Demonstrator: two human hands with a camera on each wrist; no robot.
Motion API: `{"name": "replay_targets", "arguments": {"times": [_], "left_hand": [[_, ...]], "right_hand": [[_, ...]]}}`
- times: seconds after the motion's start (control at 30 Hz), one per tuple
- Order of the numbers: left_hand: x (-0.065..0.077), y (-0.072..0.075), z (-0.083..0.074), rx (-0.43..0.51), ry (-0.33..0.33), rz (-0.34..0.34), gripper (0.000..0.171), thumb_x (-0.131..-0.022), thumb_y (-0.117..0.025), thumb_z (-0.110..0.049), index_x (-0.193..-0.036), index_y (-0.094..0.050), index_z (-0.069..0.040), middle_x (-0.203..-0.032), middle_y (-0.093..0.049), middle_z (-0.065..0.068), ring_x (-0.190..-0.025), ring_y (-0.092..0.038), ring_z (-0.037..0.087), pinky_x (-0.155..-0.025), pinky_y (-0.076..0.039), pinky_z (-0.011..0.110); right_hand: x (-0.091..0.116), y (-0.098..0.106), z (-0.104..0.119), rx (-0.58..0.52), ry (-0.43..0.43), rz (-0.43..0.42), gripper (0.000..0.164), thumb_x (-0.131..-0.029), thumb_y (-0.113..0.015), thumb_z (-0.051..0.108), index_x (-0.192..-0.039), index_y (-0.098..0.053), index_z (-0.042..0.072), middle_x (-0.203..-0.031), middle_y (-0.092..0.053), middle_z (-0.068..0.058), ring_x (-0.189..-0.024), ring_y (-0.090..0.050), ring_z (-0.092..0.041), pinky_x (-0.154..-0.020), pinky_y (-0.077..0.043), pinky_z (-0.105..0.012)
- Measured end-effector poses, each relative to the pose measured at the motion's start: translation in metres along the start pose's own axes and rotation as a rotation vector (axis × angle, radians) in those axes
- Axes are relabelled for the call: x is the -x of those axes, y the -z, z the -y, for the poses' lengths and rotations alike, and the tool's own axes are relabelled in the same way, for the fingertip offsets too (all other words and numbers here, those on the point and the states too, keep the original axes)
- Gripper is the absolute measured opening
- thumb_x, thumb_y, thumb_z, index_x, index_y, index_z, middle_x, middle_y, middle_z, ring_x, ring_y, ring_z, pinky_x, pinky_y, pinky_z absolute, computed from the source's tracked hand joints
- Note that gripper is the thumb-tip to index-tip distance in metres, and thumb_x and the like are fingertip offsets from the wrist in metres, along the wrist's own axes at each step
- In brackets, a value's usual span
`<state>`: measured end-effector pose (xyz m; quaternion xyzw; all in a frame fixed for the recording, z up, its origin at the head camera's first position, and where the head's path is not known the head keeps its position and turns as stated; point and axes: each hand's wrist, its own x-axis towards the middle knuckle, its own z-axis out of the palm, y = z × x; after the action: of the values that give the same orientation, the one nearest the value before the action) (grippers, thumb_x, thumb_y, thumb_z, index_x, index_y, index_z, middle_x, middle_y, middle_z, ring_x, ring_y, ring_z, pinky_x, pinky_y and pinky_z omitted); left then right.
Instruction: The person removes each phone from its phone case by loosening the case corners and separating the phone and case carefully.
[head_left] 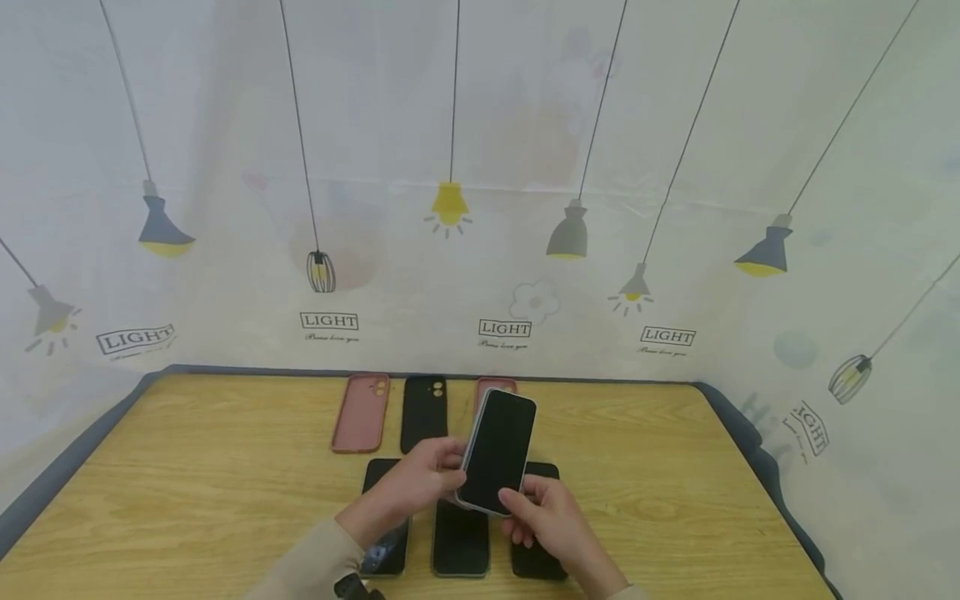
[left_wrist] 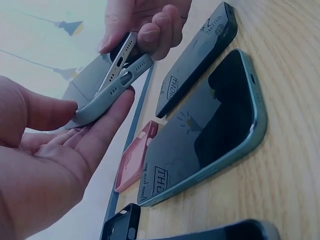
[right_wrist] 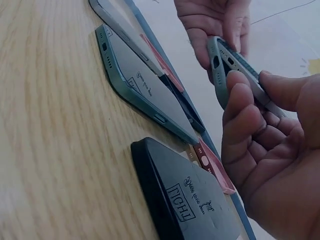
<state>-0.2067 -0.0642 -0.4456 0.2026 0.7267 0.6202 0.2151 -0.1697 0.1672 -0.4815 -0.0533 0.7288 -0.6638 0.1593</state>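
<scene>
Above the table a phone (head_left: 501,442) with a dark screen sits partly in a pale grey-green phone case (left_wrist: 102,100). At the bottom end, the left wrist view shows a gap between phone and case. My left hand (head_left: 420,475) grips the case, thumb on one side and straighter fingers underneath. My right hand (head_left: 551,517) pinches the phone's lower right corner, its thumb over the screen edge. In the right wrist view, the right fingers (right_wrist: 240,100) curl close around the case's end. Below lie a middle phone (head_left: 461,546) and a right phone (head_left: 542,562), partly covered by the hands.
Another phone (head_left: 384,550) lies under the left forearm. Along the back edge of the wooden table (head_left: 225,467) are a pink case (head_left: 362,412), a black case (head_left: 423,412) and a second pink case (head_left: 497,384), mostly hidden. A lamp-printed curtain (head_left: 405,275) rises behind.
</scene>
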Motion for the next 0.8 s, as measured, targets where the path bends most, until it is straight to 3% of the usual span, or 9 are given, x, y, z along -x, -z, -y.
{"name": "replay_targets", "arguments": {"times": [0.47, 0.8], "left_hand": [[-0.006, -0.005, 0.003, 0.105, 0.074, -0.003, 0.040, -0.100, -0.047, 0.010, -0.140, -0.052, 0.013, -0.124, -0.069, 0.026, -0.107, -0.072, 0.032, -0.083, -0.063, 0.046], [-0.008, -0.008, 0.004, 0.124, 0.069, 0.000, 0.038, -0.099, -0.046, 0.010, -0.135, -0.053, 0.016, -0.119, -0.070, 0.028, -0.100, -0.074, 0.031, -0.081, -0.064, 0.046]], "right_hand": [[0.004, 0.011, 0.000, -0.066, -0.018, 0.078, 0.023, -0.108, -0.055, 0.019, -0.104, -0.063, -0.002, -0.073, -0.067, -0.001, -0.062, -0.058, -0.011, -0.057, -0.049, -0.020], [0.010, 0.021, -0.001, -0.039, -0.022, 0.085, 0.023, -0.109, -0.053, 0.019, -0.104, -0.062, -0.002, -0.073, -0.067, -0.002, -0.062, -0.058, -0.012, -0.057, -0.049, -0.021]]}}
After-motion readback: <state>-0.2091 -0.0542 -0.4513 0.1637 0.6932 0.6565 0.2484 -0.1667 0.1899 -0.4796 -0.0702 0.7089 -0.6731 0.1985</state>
